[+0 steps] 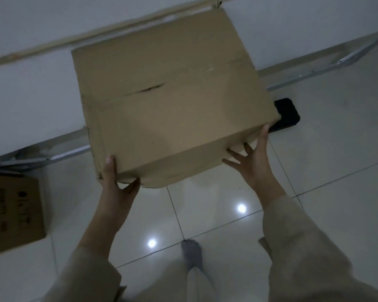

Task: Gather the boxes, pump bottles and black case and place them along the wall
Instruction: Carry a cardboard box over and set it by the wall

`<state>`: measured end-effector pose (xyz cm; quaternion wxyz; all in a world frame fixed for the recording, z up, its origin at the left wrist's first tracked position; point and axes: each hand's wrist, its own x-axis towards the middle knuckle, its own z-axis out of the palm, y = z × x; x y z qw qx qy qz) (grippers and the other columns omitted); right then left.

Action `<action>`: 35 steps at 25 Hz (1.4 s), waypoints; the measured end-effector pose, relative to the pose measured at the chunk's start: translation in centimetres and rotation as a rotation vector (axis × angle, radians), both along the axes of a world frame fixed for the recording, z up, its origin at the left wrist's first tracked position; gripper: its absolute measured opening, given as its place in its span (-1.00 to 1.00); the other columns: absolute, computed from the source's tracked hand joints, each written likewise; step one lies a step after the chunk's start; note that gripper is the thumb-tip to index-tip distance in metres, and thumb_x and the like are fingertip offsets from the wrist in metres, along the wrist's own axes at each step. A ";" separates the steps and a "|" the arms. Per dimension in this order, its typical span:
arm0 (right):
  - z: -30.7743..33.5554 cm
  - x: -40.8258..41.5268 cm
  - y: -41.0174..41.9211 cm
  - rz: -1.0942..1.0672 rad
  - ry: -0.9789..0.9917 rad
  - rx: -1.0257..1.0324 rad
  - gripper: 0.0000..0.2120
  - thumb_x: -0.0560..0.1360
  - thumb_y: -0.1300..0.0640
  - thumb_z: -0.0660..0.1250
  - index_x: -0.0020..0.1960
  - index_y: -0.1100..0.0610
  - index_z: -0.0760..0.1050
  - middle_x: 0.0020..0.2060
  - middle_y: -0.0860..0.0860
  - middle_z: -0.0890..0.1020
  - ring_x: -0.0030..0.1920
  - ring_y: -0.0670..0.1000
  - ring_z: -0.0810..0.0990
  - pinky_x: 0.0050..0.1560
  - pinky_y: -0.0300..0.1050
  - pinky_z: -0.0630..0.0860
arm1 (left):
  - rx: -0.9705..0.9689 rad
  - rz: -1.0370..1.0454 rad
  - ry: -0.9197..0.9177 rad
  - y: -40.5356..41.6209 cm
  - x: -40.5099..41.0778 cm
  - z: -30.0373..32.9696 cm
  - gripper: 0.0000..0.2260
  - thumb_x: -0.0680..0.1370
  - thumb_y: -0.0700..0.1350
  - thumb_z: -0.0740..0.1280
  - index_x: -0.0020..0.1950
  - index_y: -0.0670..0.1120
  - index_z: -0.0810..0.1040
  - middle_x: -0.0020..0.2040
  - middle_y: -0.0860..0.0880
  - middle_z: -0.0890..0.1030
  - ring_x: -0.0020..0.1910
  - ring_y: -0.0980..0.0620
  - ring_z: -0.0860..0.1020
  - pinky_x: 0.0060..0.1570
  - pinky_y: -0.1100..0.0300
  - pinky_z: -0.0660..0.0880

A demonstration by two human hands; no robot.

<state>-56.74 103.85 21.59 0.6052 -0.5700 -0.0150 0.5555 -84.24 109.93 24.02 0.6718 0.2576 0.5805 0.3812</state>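
A large plain cardboard box (pixel 168 94) fills the middle of the view, held up close to the white wall. My left hand (pixel 116 184) grips its near left bottom corner, thumb on the top face. My right hand (pixel 255 160) presses the near right bottom edge with fingers spread under it. A black case (pixel 287 115) lies on the floor by the wall, partly hidden behind the box's right corner. A second cardboard box (pixel 13 212) with dark print stands on the floor at the left. No pump bottles are in view.
A white wall (pixel 31 83) runs diagonally across the top, with a metal strip (pixel 314 71) along its foot and a pale wooden batten (pixel 96 33) higher up. Glossy white floor tiles (pixel 205 214) lie below. My socked foot (pixel 192 253) stands near the centre bottom.
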 end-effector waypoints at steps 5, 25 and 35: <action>-1.1 0.7 1.3 -0.009 0.069 -0.011 0.09 0.07 -0.48 0.19 0.47 -0.25 -0.20 0.51 0.05 0.11 0.17 0.21 0.47 -0.08 0.09 0.63 | -0.020 0.053 0.058 0.5 0.7 -0.6 -0.21 0.36 0.30 0.23 0.50 0.12 -0.01 0.45 0.10 0.25 0.14 0.21 0.45 0.15 0.15 0.50; -2.5 1.1 0.2 0.006 -0.054 -0.135 -0.27 0.35 -0.42 0.09 0.46 -0.23 0.05 0.39 0.07 0.35 0.17 0.11 0.58 0.23 0.16 0.47 | -0.016 0.097 0.208 -1.4 -1.3 -0.9 -0.66 0.56 0.22 -0.05 0.23 0.10 0.24 0.29 0.09 0.33 0.29 -0.13 0.45 0.33 0.05 0.34; -14.5 -4.5 0.2 -0.183 0.375 -0.356 -0.18 0.45 -0.37 0.06 0.53 0.09 -0.06 0.51 0.16 0.12 0.44 0.26 0.25 0.34 0.22 0.29 | -0.684 0.356 -0.168 -1.8 0.3 -14.9 -0.12 0.44 0.42 -0.10 0.51 -0.22 0.00 0.54 -0.22 0.10 0.50 -0.19 0.14 0.45 -0.05 0.09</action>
